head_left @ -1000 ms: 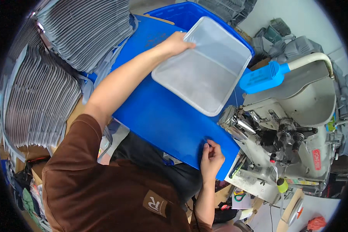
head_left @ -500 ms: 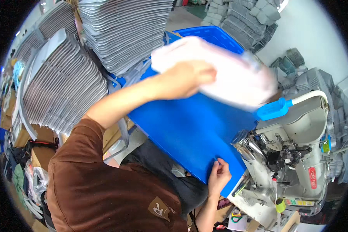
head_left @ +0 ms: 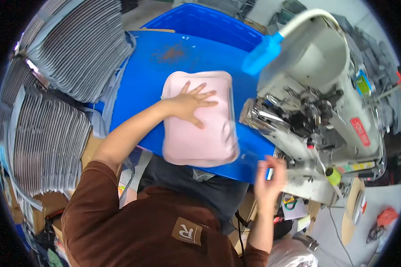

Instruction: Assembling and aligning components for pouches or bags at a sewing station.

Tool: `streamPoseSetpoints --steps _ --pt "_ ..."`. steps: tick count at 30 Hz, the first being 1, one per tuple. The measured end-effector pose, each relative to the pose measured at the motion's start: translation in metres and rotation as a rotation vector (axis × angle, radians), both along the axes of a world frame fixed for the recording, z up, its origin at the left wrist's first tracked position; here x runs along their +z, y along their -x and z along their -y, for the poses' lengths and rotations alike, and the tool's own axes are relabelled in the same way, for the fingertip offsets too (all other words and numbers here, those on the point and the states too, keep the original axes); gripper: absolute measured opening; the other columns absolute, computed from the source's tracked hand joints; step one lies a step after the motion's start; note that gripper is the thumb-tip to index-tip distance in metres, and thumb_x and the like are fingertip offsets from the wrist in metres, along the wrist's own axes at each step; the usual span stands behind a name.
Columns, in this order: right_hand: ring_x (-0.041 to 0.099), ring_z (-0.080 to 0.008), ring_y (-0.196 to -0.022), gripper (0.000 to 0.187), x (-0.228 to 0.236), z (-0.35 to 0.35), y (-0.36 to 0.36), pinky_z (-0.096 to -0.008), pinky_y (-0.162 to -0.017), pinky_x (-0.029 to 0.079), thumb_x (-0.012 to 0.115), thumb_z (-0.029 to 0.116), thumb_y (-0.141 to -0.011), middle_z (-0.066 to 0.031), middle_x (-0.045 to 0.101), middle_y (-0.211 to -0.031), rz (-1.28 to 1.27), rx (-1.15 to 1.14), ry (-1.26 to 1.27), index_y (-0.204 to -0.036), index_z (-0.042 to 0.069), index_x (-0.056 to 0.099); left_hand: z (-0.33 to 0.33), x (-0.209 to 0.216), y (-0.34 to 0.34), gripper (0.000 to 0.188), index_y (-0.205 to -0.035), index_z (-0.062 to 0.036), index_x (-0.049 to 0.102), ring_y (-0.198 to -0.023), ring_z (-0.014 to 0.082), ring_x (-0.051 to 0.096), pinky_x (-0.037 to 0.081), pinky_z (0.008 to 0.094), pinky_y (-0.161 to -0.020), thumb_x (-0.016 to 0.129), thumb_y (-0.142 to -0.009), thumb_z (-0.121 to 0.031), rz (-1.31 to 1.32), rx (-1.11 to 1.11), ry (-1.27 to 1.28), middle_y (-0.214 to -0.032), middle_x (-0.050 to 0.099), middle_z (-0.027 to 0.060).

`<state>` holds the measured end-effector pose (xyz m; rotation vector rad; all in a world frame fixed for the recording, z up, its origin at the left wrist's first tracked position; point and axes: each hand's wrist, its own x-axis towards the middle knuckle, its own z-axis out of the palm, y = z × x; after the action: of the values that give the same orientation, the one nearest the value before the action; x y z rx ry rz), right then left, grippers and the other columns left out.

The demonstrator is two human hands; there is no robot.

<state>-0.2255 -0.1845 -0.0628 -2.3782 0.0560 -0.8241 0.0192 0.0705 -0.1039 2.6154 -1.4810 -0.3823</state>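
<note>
A pale pink padded panel (head_left: pixel 178 144), roughly rectangular with rounded corners and a raised seam along its edge, lies on the blue tabletop (head_left: pixel 138 80). Its near edge reaches the front of the table. My left hand (head_left: pixel 189 104) rests flat on the panel's upper half, fingers spread apart. Beyond the table's near right corner, my right hand (head_left: pixel 270 180) hovers beside the sewing machine (head_left: pixel 307 102), apart from the panel. Motion blurs its partly bent fingers, so whether anything small is between them cannot be made out.
Tall stacks of grey padded panels (head_left: pixel 82 49) stand along the left. Behind the table is a blue crate (head_left: pixel 200 22). A bright blue lamp head (head_left: pixel 263 53) on a white bendable neck hangs by the machine. Brown dust (head_left: pixel 171 54) lies on the far tabletop.
The pink panel came from the air above the far tabletop down flat before me, my left hand moving with it and spreading out on top. My view turned right; the right hand lifted off the table.
</note>
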Motion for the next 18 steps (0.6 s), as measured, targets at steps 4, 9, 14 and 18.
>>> streamPoseSetpoints --steps 4,9,14,18 --pt "0.059 -0.03 -0.099 0.032 0.053 0.039 0.012 -0.0407 -0.091 0.045 0.073 0.004 -0.082 -0.0164 0.06 -0.104 0.245 -0.275 0.307 -0.111 0.001 0.061 0.016 0.004 0.007 0.066 -0.135 -0.0123 0.057 -0.138 0.0312 0.042 0.032 0.0542 -0.112 0.081 -0.075 -0.025 -0.141 -0.024 0.45 -0.143 0.053 0.0106" --pt "0.053 -0.0354 -0.116 0.039 0.08 0.067 -0.002 -0.0435 -0.1 0.042 0.075 0.008 -0.082 -0.0183 0.053 -0.124 0.115 -0.327 0.433 -0.117 0.002 0.059 0.064 0.06 0.062 0.031 -0.11 -0.004 0.067 -0.092 0.014 0.064 0.051 0.0306 -0.082 0.077 -0.081 -0.007 -0.426 0.249 1.076 -0.099 0.068 0.0056" --pt "0.052 -0.0362 -0.116 0.019 0.076 0.09 -0.011 -0.0459 -0.098 0.042 0.072 0.006 -0.083 -0.014 0.057 -0.122 0.026 -0.334 0.658 -0.1 0.003 0.064 0.071 0.049 0.053 0.012 -0.097 0.0 0.067 -0.082 0.0077 0.062 0.05 0.0228 -0.074 0.073 -0.087 -0.002 -0.684 0.194 1.28 -0.091 0.067 0.0037" --pt "0.055 -0.0339 -0.111 0.011 0.077 0.096 -0.008 -0.044 -0.094 0.044 0.072 0.004 -0.082 -0.0119 0.06 -0.115 0.064 -0.353 0.592 -0.09 0.002 0.064 0.079 0.045 0.049 0.007 -0.092 0.0001 0.066 -0.079 0.0063 0.061 0.049 0.0206 -0.07 0.072 -0.088 -0.002 -0.784 0.184 1.249 -0.087 0.066 0.0022"
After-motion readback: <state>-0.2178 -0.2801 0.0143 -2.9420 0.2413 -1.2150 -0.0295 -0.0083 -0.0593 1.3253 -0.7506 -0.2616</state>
